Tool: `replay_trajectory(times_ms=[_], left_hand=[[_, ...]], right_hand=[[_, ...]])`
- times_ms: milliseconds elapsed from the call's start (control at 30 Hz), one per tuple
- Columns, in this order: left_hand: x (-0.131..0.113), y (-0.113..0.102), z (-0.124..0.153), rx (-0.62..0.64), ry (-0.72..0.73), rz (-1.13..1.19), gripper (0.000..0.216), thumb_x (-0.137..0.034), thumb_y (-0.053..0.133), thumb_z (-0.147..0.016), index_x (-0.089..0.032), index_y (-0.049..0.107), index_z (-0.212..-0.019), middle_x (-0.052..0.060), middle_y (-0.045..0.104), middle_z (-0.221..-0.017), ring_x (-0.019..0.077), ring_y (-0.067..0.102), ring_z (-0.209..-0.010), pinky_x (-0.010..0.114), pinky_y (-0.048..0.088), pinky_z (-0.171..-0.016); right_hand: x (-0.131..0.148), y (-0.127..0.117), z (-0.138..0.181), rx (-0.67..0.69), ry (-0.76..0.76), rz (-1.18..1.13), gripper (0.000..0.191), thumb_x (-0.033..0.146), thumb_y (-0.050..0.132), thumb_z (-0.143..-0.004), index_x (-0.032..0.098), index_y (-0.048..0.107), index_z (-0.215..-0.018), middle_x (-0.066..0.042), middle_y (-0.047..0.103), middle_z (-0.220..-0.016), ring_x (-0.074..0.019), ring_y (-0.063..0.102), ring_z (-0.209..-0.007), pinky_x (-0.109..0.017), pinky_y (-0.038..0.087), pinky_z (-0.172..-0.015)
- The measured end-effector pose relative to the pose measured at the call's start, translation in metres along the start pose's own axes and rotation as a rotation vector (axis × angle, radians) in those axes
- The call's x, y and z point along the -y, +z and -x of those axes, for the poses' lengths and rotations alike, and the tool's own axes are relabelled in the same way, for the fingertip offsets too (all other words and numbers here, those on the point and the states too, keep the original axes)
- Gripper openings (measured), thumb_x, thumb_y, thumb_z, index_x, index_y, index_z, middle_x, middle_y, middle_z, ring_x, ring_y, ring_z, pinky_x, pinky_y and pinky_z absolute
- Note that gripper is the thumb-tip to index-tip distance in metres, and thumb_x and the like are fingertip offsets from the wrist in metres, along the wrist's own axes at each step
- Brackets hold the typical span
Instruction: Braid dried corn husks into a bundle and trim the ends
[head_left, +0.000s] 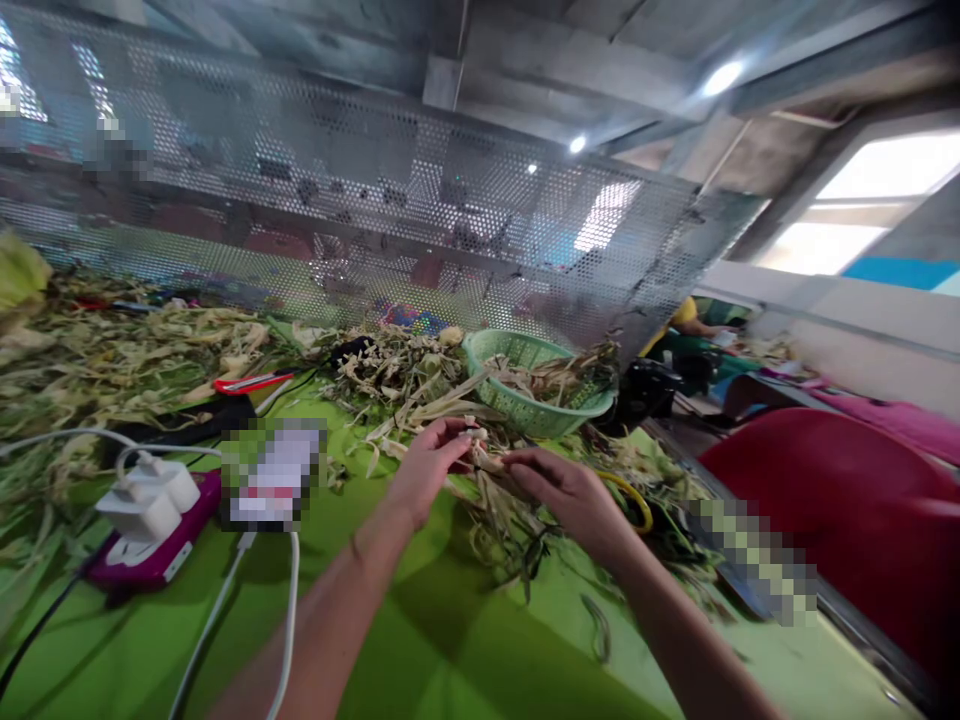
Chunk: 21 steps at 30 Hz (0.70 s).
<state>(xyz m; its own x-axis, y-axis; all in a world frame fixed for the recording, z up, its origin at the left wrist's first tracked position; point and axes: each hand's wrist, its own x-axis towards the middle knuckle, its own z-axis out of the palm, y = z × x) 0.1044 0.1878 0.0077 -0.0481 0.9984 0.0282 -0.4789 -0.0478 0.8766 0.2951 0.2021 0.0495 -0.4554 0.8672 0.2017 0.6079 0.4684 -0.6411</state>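
My left hand (pixel 435 460) pinches the pale end of a dried plant piece (pixel 489 462) between thumb and fingers. My right hand (pixel 564 492) is closed on the same piece from the other side, its fingertips together. Withered leaves (pixel 499 525) hang and lie below both hands. Just beyond, a light green plastic basket (pixel 536 418) holds more dry plant matter. A heap of dried stalks with pale knobby ends (pixel 405 375) lies to the left of the basket. All of this rests on a bright green tabletop (pixel 420 620).
Left are a purple power strip (pixel 176 550) with white chargers, a blurred-out phone (pixel 274 475) on cables and a red cutter (pixel 251 383). A yellow ring (pixel 637 498) lies right. A perforated metal panel (pixel 360 200) closes the back; a red chair (pixel 832 500) stands right.
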Motion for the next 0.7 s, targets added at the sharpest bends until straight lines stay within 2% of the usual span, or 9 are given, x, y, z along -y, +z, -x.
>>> replay_trajectory(times_ms=[100,300,500,633,700], left_hand=[[0.001,0.001,-0.001,-0.014,0.011,0.025,0.031,-0.030,0.074,-0.066,-0.016,0.062,-0.090,0.002,0.063,-0.082,0.0123,0.058,-0.070,0.029,0.049,-0.070],[0.003,0.004,-0.002,-0.061,-0.001,0.091,0.028,-0.027,0.078,-0.058,-0.013,0.061,-0.076,-0.002,0.059,-0.070,0.0095,0.055,-0.063,0.025,0.046,-0.067],[0.011,0.003,-0.004,-0.043,-0.087,0.298,0.030,-0.028,0.080,-0.055,-0.014,0.057,-0.067,-0.004,0.056,-0.060,0.0076,0.052,-0.056,0.024,0.046,-0.063],[0.012,0.000,-0.006,-0.093,-0.068,0.312,0.030,-0.030,0.080,-0.058,-0.015,0.059,-0.073,-0.003,0.058,-0.063,0.0083,0.055,-0.058,0.024,0.047,-0.063],[0.009,-0.002,-0.006,-0.126,-0.061,0.287,0.032,-0.032,0.080,-0.059,-0.015,0.060,-0.078,-0.003,0.059,-0.065,0.0091,0.057,-0.058,0.025,0.047,-0.062]], right_hand=[[0.003,0.023,-0.006,0.026,-0.018,-0.102,0.031,0.046,0.055,-0.085,0.019,0.066,-0.093,-0.003,0.068,-0.085,-0.0197,0.062,-0.079,-0.029,0.047,-0.072],[-0.011,0.047,-0.008,-0.124,-0.029,-0.109,0.020,0.038,0.060,-0.080,0.019,0.061,-0.076,0.000,0.060,-0.070,-0.0164,0.054,-0.068,-0.026,0.043,-0.064],[-0.010,0.049,-0.008,-0.166,-0.096,-0.108,0.021,0.040,0.060,-0.082,0.019,0.059,-0.074,-0.001,0.059,-0.071,-0.0169,0.053,-0.068,-0.027,0.043,-0.066],[-0.005,0.041,-0.007,-0.076,-0.110,-0.067,0.023,0.040,0.058,-0.085,0.019,0.065,-0.087,-0.004,0.065,-0.083,-0.0199,0.058,-0.079,-0.030,0.045,-0.075],[-0.004,0.034,-0.008,-0.017,-0.079,-0.081,0.026,0.042,0.057,-0.085,0.017,0.067,-0.088,-0.004,0.066,-0.084,-0.0202,0.059,-0.080,-0.030,0.046,-0.074]])
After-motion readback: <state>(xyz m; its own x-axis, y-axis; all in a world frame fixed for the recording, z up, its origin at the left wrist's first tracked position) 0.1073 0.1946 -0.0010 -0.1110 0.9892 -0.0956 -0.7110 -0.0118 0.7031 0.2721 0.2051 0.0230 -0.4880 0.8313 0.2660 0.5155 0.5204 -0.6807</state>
